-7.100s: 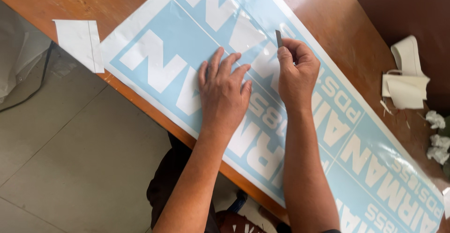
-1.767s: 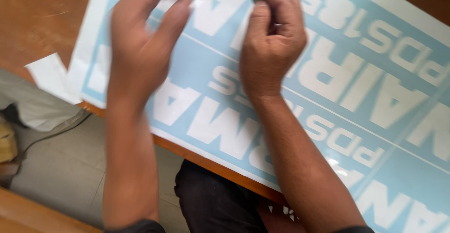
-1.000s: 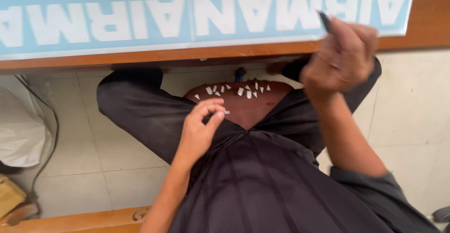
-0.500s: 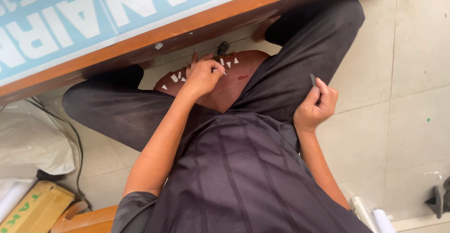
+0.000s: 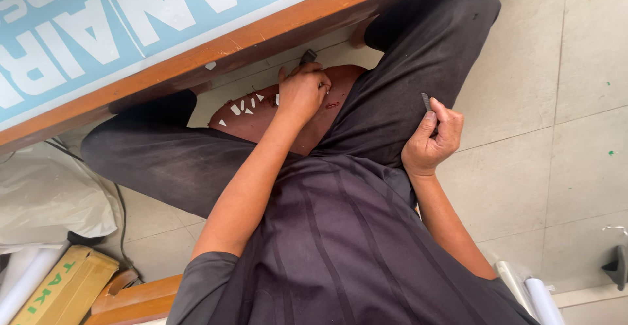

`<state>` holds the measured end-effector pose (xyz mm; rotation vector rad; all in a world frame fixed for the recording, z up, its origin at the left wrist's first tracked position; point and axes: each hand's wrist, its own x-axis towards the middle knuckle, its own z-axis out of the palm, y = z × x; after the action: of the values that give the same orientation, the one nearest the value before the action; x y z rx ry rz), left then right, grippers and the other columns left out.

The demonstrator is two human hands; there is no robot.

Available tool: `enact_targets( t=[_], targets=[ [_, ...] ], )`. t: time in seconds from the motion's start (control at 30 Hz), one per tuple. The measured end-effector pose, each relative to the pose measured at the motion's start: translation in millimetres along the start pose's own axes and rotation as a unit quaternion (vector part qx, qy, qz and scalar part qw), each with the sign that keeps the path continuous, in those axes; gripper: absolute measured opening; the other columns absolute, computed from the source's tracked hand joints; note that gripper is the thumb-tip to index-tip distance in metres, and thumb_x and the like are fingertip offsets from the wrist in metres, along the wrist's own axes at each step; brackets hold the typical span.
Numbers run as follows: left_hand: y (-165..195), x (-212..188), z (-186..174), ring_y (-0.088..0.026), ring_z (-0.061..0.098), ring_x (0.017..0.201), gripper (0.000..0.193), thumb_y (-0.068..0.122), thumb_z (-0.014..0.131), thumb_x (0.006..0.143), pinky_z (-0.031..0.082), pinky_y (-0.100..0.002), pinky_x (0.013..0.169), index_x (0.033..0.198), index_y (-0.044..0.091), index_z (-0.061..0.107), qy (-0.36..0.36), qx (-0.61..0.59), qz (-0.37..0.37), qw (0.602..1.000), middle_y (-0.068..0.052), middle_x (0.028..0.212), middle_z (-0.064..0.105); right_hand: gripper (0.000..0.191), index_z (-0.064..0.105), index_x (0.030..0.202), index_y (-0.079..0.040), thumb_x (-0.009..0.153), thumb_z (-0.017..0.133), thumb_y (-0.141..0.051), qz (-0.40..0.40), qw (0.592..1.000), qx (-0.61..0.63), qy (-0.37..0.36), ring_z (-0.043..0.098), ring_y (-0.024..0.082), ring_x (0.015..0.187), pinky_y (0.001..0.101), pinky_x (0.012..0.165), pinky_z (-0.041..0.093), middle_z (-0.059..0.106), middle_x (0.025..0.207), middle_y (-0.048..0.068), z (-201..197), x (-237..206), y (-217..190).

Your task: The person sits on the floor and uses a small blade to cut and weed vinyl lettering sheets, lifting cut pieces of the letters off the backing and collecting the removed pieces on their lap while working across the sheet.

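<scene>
Pale floor tiles (image 5: 556, 102) spread beneath you, and the wooden counter (image 5: 261, 37) crosses the top of the view, carrying a light blue vinyl sheet (image 5: 72, 31) with white lettering; you are seated, looking down at your lap. Your left hand (image 5: 302, 93) is curled at the reddish-brown stool seat (image 5: 261, 112) between your thighs, fingers pinched together over small white scraps (image 5: 239, 108) stuck there; whether it grips one you cannot tell. Your right hand (image 5: 432, 143) rests by your thigh, closed around a thin dark blade (image 5: 426, 101) pointing upward. That bare edge sits close to your trouser leg; a careless shift could nick cloth or skin; scraps could also drop to the floor.
</scene>
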<state>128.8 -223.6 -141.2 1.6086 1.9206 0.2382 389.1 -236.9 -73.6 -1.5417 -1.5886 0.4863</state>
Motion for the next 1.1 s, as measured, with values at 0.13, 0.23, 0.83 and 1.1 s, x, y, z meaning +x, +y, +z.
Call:
enact_targets(
  t=[0.13, 0.23, 0.83, 1.1],
  targets=[
    [3.5, -4.9, -3.6, -0.025, 0.065, 0.115, 0.02, 0.022, 0.077, 0.085, 0.031, -0.062, 0.116, 0.104, 0.02, 0.075, 0.034, 0.038, 0.033, 0.998, 0.001, 0.117, 0.071, 0.018, 0.071, 0.118, -0.002, 0.107, 0.058, 0.001, 0.023, 1.0, 0.008, -0.003, 0.047, 0.01, 0.077, 0.0249, 0.064, 0.039, 0.058, 0.103, 0.004, 0.4, 0.4, -0.4],
    [6.3, -2.3, -3.7, -0.029, 0.066, 0.109, 0.06, 0.023, 0.079, 0.08, 0.03, -0.063, 0.111, 0.137, 0.014, 0.062, 0.044, 0.02, -0.001, 0.999, -0.007, 0.116, 0.07, 0.018, 0.07, 0.12, -0.001, 0.107, 0.058, 0.002, -0.005, 1.0, -0.002, 0.001, 0.049, 0.012, 0.082, 0.0268, 0.069, 0.041, 0.057, 0.104, 0.004, 0.3, 2.3, -1.6],
    [-13.4, -91.5, -153.3, -0.03, 0.07, 0.112, 0.023, 0.015, 0.068, 0.093, 0.054, -0.037, 0.095, 0.113, 0.006, 0.074, 0.207, -0.246, 0.037, 0.946, -0.012, 0.117, 0.075, 0.01, 0.068, 0.108, -0.003, 0.099, 0.065, -0.001, -0.011, 0.999, -0.038, -0.009, 0.054, 0.017, 0.077, 0.0293, 0.068, 0.045, 0.061, 0.099, 0.007, -9.1, 27.2, -39.0],
    [-81.0, -182.0, -191.3, -0.029, 0.058, 0.136, 0.023, 0.017, 0.068, 0.098, 0.044, -0.04, 0.116, 0.119, 0.01, 0.072, 0.375, -0.058, -0.1, 0.92, -0.011, 0.129, 0.071, 0.003, 0.064, 0.112, -0.003, 0.109, 0.065, -0.004, 0.019, 0.999, 0.003, 0.041, 0.053, 0.013, 0.089, 0.0271, 0.078, 0.046, 0.059, 0.105, 0.004, -2.4, 112.0, -45.7]
  ],
)
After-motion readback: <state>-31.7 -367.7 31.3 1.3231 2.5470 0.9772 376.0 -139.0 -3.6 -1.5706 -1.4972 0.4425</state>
